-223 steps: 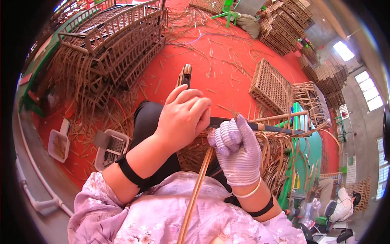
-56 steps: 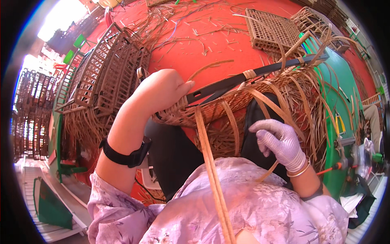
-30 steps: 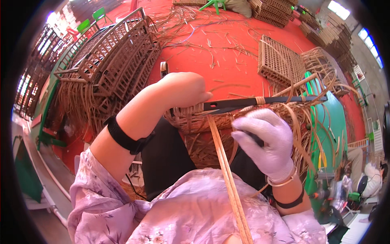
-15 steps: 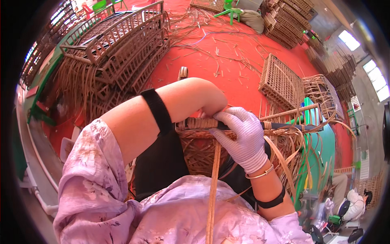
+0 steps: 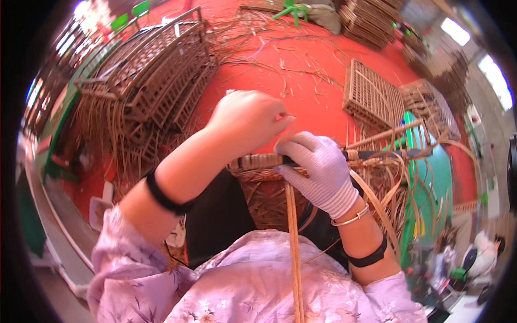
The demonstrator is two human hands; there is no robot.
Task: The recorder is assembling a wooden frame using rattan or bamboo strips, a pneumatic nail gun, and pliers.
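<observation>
My bare left hand (image 5: 249, 119) is raised above and left of my right hand, its fingers closed in a pinch. Motion blurs it, and what it pinches cannot be made out. My right hand (image 5: 319, 167), in a white striped glove, closes around the dark rim bar (image 5: 371, 154) of a woven basket (image 5: 265, 202) on my lap. Left of the glove, pale cane wrapping (image 5: 257, 161) covers the bar in tight turns. A long flat cane strip (image 5: 294, 242) hangs from beside my right thumb down over my shirt.
Loose strips (image 5: 379, 210) stick out at the basket's right, near a green chair (image 5: 431, 188). Stacked wicker frames (image 5: 145, 70) stand at far left. A woven panel (image 5: 372, 92) lies on the red floor (image 5: 309, 102), which is littered with cane scraps.
My left hand has lifted away from the wrapped bar, up and to the left. The right hand keeps its hold on the bar. The view has shifted slightly.
</observation>
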